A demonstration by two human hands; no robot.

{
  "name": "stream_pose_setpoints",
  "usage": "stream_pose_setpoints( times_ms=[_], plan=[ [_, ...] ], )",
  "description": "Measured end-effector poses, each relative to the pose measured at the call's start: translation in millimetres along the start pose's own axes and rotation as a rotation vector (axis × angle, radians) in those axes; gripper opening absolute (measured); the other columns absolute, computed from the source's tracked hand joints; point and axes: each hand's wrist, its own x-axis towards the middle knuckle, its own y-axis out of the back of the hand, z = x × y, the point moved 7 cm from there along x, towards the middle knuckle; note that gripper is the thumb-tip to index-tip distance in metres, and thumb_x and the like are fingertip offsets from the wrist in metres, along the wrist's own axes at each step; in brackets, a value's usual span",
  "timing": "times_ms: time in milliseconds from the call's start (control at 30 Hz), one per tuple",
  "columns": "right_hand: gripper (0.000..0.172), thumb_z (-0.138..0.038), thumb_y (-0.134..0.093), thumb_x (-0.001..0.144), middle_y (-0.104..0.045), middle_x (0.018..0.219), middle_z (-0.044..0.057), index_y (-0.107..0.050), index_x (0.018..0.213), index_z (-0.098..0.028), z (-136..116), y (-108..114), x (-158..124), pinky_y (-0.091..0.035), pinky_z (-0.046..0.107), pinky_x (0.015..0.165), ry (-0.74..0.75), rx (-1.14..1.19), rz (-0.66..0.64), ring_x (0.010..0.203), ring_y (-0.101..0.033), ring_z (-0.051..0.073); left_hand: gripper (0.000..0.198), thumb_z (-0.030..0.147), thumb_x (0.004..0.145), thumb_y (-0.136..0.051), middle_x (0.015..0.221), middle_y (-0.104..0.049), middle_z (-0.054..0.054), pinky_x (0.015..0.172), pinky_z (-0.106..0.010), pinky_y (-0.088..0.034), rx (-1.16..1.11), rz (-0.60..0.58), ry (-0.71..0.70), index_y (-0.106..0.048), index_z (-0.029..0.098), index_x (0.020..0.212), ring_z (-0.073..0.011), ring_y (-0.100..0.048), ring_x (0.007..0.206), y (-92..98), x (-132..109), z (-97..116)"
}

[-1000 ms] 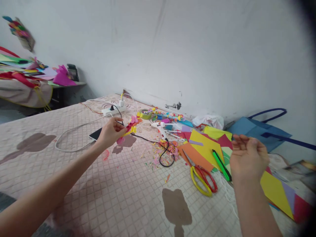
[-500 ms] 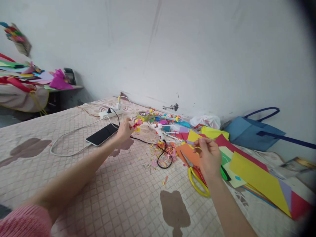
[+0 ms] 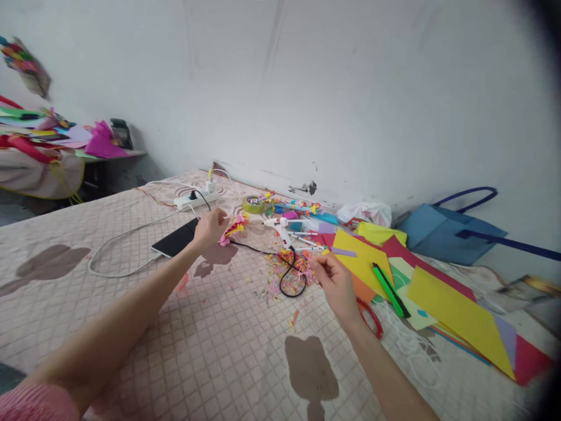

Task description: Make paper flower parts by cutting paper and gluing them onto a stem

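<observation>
My left hand [image 3: 211,228] is over the table beside a small pink, red and yellow paper craft piece [image 3: 234,228]. Its fingers are loosely bent and apart, with nothing visible in them. The piece lies just past the fingertips. My right hand [image 3: 335,285] has thumb and fingertips pinched together at the edge of a heap of paper shreds [image 3: 298,266]. Whatever it pinches is too small to name. Behind the heap rests a white glue gun [image 3: 280,229] with a black cord. A red scissors handle [image 3: 371,318] shows beside my right wrist; the rest is hidden.
A phone [image 3: 175,238] on a white cable lies left, near a power strip [image 3: 196,201]. Tape [image 3: 254,204] and decorated sticks stand at the back. Coloured paper sheets [image 3: 460,316], a green cutter [image 3: 390,290] and a blue bag [image 3: 451,234] occupy the right.
My left hand has let go of the craft piece and drawn back left. My right hand has moved left and down, uncovering the green cutter and yellow sheet.
</observation>
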Motion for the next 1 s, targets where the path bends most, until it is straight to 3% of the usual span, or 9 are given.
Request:
stream_pose_setpoints(
  times_ms=[267, 400, 500, 567, 600, 700, 733, 867, 1000],
  plan=[
    [0.027, -0.037, -0.042, 0.09, -0.053, 0.065, 0.0, -0.051, 0.072, -0.019, -12.0, -10.2, -8.3, -0.036, 0.025, 0.058, 0.112, -0.237, -0.051, 0.061, -0.049, 0.015, 0.023, 0.028, 0.083, -0.041, 0.081, -0.065, -0.006, 0.067, -0.028, -0.039, 0.042, 0.161, -0.098, -0.062, 0.018, 0.085, -0.0205, -0.057, 0.077, 41.8, -16.7, 16.8],
    [0.033, -0.035, -0.037, 0.092, -0.044, 0.056, -0.003, -0.043, 0.063, -0.02, -16.8, -16.5, -13.3, -0.031, 0.024, 0.053, 0.147, -0.309, -0.05, 0.054, -0.043, 0.013, 0.021, 0.034, 0.083, -0.047, 0.072, -0.061, -0.005, 0.07, -0.03, -0.04, 0.088, 0.286, -0.21, -0.06, 0.018, 0.079, -0.0209, -0.056, 0.074, 61.2, -28.3, 39.9],
    [0.027, -0.03, -0.045, 0.089, -0.049, 0.06, -0.002, -0.048, 0.065, -0.019, -22.0, -26.3, -16.5, -0.034, 0.024, 0.055, 0.174, -0.309, -0.123, 0.057, -0.045, 0.013, 0.015, 0.03, 0.081, -0.051, 0.081, -0.062, -0.006, 0.079, -0.034, -0.04, 0.037, 0.31, -0.306, -0.06, 0.018, 0.08, -0.0223, -0.056, 0.086, 64.3, -44.5, 62.2],
    [0.016, -0.025, -0.051, 0.086, -0.056, 0.068, 0.0, -0.054, 0.071, -0.019, -25.0, -33.7, -18.2, -0.037, 0.024, 0.06, 0.182, -0.27, -0.199, 0.064, -0.05, 0.014, 0.013, 0.028, 0.081, -0.05, 0.082, -0.064, -0.005, 0.079, -0.033, -0.041, -0.115, 0.188, -0.282, -0.059, 0.019, 0.078, -0.0206, -0.057, 0.084, 51.9, -57.1, 73.9],
    [0.012, -0.023, -0.052, 0.085, -0.058, 0.073, 0.001, -0.057, 0.076, -0.019, -26.2, -36.7, -18.8, -0.038, 0.024, 0.062, 0.18, -0.239, -0.232, 0.067, -0.052, 0.014, 0.012, 0.027, 0.081, -0.05, 0.078, -0.065, -0.004, 0.075, -0.031, -0.043, -0.251, 0.058, -0.24, -0.059, 0.019, 0.079, -0.0184, -0.059, 0.078, 39.1, -64.1, 79.1],
    [0.014, -0.027, -0.05, 0.087, -0.06, 0.079, 0.002, -0.061, 0.082, -0.019, -26.1, -39.3, -19.0, -0.04, 0.024, 0.06, 0.134, -0.118, -0.265, 0.067, -0.054, 0.015, 0.018, 0.031, 0.081, -0.051, 0.074, -0.067, -0.004, 0.063, -0.027, -0.045, -0.736, -0.49, -0.13, -0.057, 0.018, 0.091, -0.0163, -0.062, 0.069, -12.1, -96.0, 105.1],
    [0.018, -0.03, -0.047, 0.089, -0.06, 0.077, 0.002, -0.061, 0.084, -0.02, -24.5, -39.1, -18.8, -0.04, 0.024, 0.056, 0.099, -0.072, -0.267, 0.063, -0.053, 0.014, 0.021, 0.031, 0.081, -0.05, 0.075, -0.068, -0.005, 0.062, -0.027, -0.046, -0.845, -0.604, -0.102, -0.057, 0.017, 0.095, -0.0162, -0.063, 0.07, -23.2, -106.2, 113.8],
    [0.032, -0.038, -0.035, 0.093, -0.055, 0.063, 0.0, -0.06, 0.087, -0.019, -22.3, -35.5, -17.8, -0.037, 0.023, 0.047, 0.017, 0.004, -0.239, 0.05, -0.048, 0.013, 0.021, 0.027, 0.082, -0.048, 0.078, -0.068, -0.005, 0.065, -0.026, -0.047, -1.018, -0.688, -0.089, -0.055, 0.016, 0.099, -0.0144, -0.063, 0.074, -38.1, -122.2, 134.8],
    [0.023, -0.034, -0.044, 0.091, -0.057, 0.072, 0.002, -0.057, 0.077, -0.02, -36.5, -31.3, -17.8, -0.039, 0.025, 0.061, 0.199, -0.256, -0.188, 0.067, -0.053, 0.016, 0.021, 0.022, 0.084, -0.042, 0.076, -0.065, -0.004, 0.063, -0.026, -0.048, -0.962, -0.603, -0.145, -0.054, 0.016, 0.1, -0.0137, -0.061, 0.069, -37.2, -125.2, 145.0]
  ],
)
